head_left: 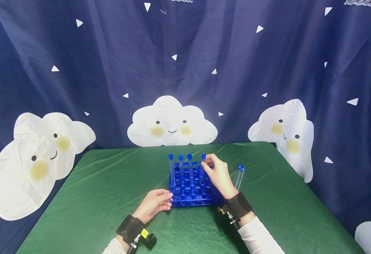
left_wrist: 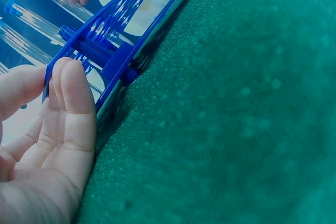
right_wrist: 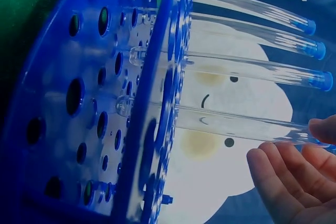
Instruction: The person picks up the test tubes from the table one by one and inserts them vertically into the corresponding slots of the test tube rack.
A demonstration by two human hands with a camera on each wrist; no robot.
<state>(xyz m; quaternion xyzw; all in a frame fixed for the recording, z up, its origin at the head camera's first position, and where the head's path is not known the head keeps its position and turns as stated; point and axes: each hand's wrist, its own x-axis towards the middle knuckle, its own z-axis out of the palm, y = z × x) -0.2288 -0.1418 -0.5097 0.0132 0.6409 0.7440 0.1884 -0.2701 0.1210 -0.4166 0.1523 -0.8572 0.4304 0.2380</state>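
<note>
A blue plastic test tube rack (head_left: 193,202) stands on the table, with clear blue-capped test tubes upright in it. My left hand (head_left: 155,203) pinches the rack's near left corner between thumb and fingers; in the left wrist view the fingers (left_wrist: 73,93) lie along its edge. At the rack's far right, my right hand (head_left: 218,173) pinches a test tube (right_wrist: 236,121) just below its cap. The right wrist view shows that tube's rounded bottom (right_wrist: 123,105) through the upper plate. Three other test tubes (head_left: 190,167) stand to its left.
Two more capped test tubes (head_left: 238,177) lie to the right of the rack, close together beside my right wrist. A green cloth (head_left: 109,190) covers the table. Behind it hangs a dark blue curtain (head_left: 192,81) with white clouds and triangles.
</note>
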